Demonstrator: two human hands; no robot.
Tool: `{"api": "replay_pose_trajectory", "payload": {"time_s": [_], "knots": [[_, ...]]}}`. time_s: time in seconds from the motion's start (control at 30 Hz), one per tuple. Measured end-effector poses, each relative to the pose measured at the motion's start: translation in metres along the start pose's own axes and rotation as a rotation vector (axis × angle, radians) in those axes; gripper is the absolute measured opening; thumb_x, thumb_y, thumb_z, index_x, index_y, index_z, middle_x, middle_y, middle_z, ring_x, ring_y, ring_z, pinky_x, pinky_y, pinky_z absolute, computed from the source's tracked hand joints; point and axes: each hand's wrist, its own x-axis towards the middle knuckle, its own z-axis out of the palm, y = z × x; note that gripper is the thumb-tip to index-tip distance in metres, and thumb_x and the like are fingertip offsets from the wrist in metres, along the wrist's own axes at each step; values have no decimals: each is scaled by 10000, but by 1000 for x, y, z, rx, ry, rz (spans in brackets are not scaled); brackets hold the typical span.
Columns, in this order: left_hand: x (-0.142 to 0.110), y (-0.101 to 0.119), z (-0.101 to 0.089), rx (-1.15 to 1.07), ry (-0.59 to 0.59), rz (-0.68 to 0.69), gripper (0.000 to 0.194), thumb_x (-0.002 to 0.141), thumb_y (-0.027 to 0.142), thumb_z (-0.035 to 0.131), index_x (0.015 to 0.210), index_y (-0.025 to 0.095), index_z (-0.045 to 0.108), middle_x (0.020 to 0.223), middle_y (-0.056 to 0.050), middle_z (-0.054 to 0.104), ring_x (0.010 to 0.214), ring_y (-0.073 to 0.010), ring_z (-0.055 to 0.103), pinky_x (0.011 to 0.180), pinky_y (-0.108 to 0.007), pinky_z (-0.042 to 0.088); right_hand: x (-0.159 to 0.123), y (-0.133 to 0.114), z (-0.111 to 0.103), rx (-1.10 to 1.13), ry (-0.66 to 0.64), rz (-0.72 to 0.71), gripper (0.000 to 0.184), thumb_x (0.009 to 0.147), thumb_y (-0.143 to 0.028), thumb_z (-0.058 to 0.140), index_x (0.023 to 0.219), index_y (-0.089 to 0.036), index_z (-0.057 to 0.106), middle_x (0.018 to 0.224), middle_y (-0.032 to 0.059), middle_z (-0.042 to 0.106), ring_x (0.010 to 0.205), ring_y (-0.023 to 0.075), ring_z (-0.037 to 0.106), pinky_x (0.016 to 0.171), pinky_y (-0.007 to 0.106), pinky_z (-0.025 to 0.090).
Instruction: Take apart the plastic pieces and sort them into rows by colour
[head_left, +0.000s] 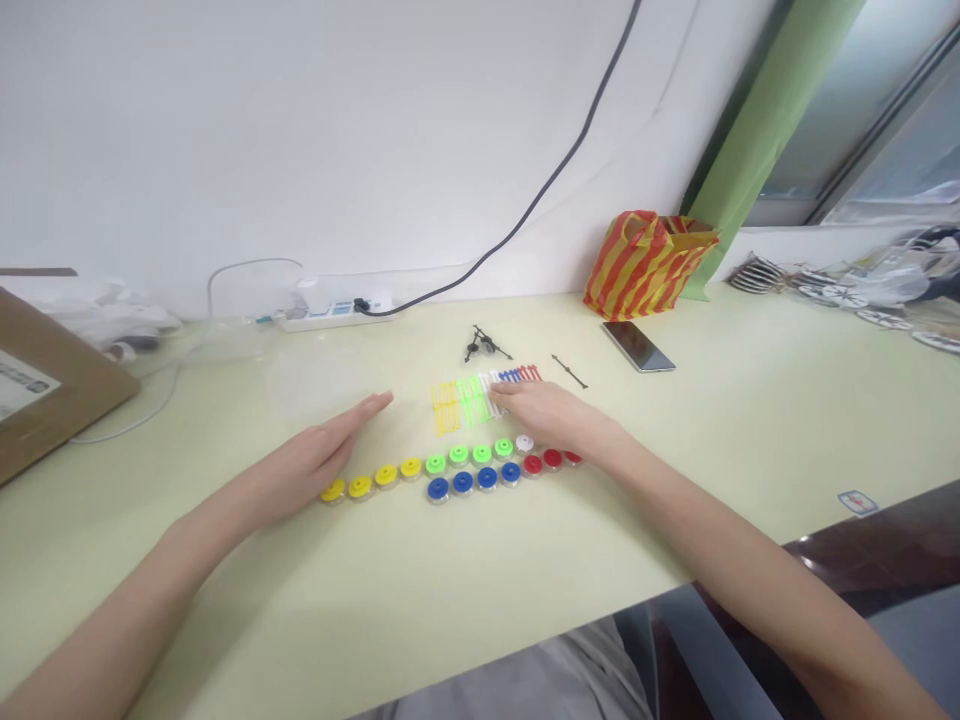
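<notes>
My left hand (pixel 330 450) is open, its fingers stretched out flat beside the left end of a row of yellow discs (pixel 385 474). My right hand (pixel 551 412) reaches over a line of thin plastic sticks, fingertips pinched together on the white sticks (pixel 485 384). Left of them lie green sticks (pixel 470 400) and yellow sticks (pixel 445 408); to the right, blue sticks (pixel 510 376) and red sticks (pixel 529 372) are partly covered by the hand. Green discs (pixel 459 455) and a white disc (pixel 524 442) continue the yellow row. Blue discs (pixel 463 482) and red discs (pixel 553 458) form a nearer row, its right end hidden by my wrist.
Black plastic parts (pixel 486 345) and a single black stick (pixel 570 371) lie behind the sticks. A phone (pixel 638 346) and a striped bag (pixel 637 265) are at the back right. A power strip (pixel 330 315) sits by the wall, a cardboard box (pixel 52 390) at left.
</notes>
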Motion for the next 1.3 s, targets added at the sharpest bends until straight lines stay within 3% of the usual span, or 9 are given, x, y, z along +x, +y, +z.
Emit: {"api": "replay_pose_trajectory", "payload": {"time_s": [0.2,0.53,0.77,0.9,1.13,1.3], "knots": [[0,-3,0,-4,13,6,615,1038,409,287,1634,383,137,1676,94,235,1518,-244,341,1265,-435,301,-1,9,-8,-51,5,67,531,887,58,406,1337,-126,622,1427,156,612,1199,269,665,972,353,519],[-1,-4,1,-20,10,-11,624,1035,399,310,1635,374,137,1674,78,244,1510,-251,356,1256,-447,320,-7,18,-18,-26,-145,229,428,868,14,440,1179,-158,678,1058,133,751,968,270,717,744,310,487],[-2,-4,0,-30,-20,-29,610,1046,394,276,1635,378,122,1683,80,219,1520,-238,338,1260,-444,310,-7,12,-14,13,-154,212,467,912,-16,414,1288,-166,647,1293,142,694,1106,287,694,809,325,505],[-2,-5,1,-29,-8,-14,612,1042,401,294,1636,359,151,1680,67,229,1511,-245,356,1258,-439,312,-7,9,-14,7,-176,224,476,901,-1,414,1290,-153,642,1328,145,677,1103,289,700,801,326,516],[-2,-4,1,-45,-11,-46,617,1031,413,297,1631,382,157,1671,93,235,1504,-258,369,1249,-443,328,-7,8,-10,11,-176,207,478,913,5,410,1328,-128,606,1441,165,595,1232,273,642,922,335,514],[-1,-5,2,-67,-4,-36,618,1029,420,300,1631,373,168,1673,85,240,1508,-274,362,1257,-473,305,-6,10,-9,12,-177,218,488,939,-14,384,1363,-145,586,1411,160,619,1191,272,668,887,334,527]]}}
